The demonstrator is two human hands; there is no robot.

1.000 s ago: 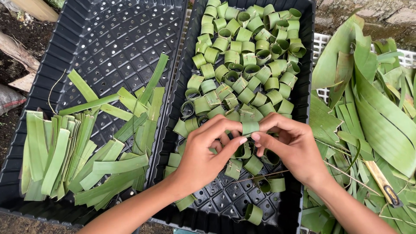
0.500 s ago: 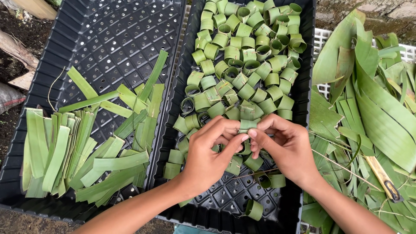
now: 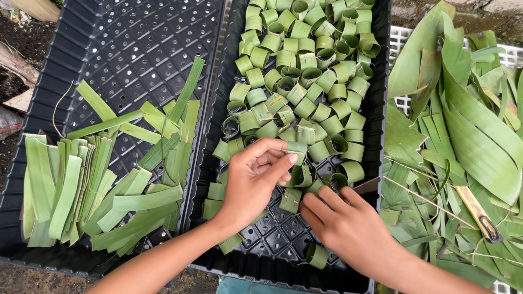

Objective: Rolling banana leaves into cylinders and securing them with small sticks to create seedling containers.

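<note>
While a small leaf ring (image 3: 297, 148) is being pinched at the fingers (image 3: 289, 159) of the left hand (image 3: 256, 179), it is being held just above the heap of finished leaf rings (image 3: 305, 71) in the black mesh tray (image 3: 381, 109). The right hand (image 3: 348, 228) is resting on the tray floor, its fingers curled toward another ring; whether anything is being gripped cannot be told. The ring is judged light, springy and easily crushed, so it is best taken gently across its band edges.
</note>
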